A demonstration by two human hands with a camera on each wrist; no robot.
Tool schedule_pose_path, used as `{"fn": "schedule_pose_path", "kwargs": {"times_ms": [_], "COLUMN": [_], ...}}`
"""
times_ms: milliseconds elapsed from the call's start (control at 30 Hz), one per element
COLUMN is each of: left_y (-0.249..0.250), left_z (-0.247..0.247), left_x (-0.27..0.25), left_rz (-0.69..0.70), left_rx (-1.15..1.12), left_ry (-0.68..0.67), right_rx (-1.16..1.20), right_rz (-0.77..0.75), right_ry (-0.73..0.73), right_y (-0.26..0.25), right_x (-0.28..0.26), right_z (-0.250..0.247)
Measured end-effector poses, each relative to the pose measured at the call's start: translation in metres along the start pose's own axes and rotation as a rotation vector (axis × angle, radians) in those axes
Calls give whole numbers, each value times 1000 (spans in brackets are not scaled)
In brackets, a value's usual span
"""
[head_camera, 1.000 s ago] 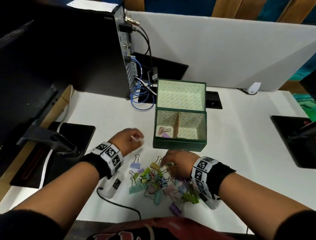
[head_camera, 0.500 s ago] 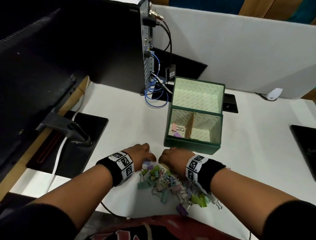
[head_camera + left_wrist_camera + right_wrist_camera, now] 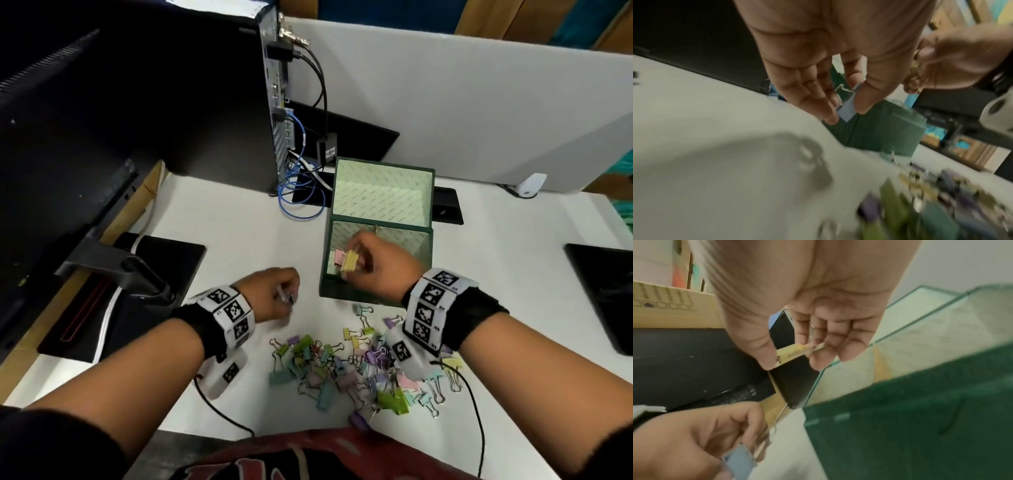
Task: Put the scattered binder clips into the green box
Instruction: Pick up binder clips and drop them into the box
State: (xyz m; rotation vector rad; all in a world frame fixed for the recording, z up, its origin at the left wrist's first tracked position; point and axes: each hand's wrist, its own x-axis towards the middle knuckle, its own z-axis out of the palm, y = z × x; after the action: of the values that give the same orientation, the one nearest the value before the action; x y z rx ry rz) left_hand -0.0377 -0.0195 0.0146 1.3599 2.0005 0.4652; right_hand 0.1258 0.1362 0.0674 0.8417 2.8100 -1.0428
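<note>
1 green box (image 3: 356, 294) with 2 compartments stands on the table. 1 pink clip (image 3: 339, 256) shows inside it. 2 hands each pinch 1 clip: yellow clip (image 3: 350, 261), blue clip (image 3: 846, 112). The pile of binder clips (image 3: 356, 370) holds too many overlapping to count.

A black computer tower (image 3: 205, 102) stands upper left of the frame, blue looped cable (image 3: 301, 202) behind it. A white partition panel (image 3: 462, 109) crosses the top; the white tabletop (image 3: 222, 219) fills the centre.

right hand (image 3: 380, 265) with yellow clip (image 3: 350, 261) over green box (image 3: 349, 293), left hand (image 3: 274, 294) beside clip pile (image 3: 356, 370)
</note>
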Motion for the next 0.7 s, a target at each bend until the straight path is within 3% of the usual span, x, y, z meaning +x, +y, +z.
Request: {"fn": "schedule_pose_path", "kwargs": {"times_ms": [167,400,567,700], "left_y": [43,64,39,0], "left_z": [-24,-20,-11,1], "left_x": [24,52,30,-11], "left_rz": [97,67,29,31], "left_rx": [-156,-169,-209,-88], "left_ry": [144,208,205,150], "right_rx": [6,-181,-243,-270], "right_rz": [58,18,-63,-139], "right_ry": [164,85,-140,-333], "right_y": [10,28,28,24], "right_x": [9,-16,-29,-30], "right_z": [-7,1,16,35]}}
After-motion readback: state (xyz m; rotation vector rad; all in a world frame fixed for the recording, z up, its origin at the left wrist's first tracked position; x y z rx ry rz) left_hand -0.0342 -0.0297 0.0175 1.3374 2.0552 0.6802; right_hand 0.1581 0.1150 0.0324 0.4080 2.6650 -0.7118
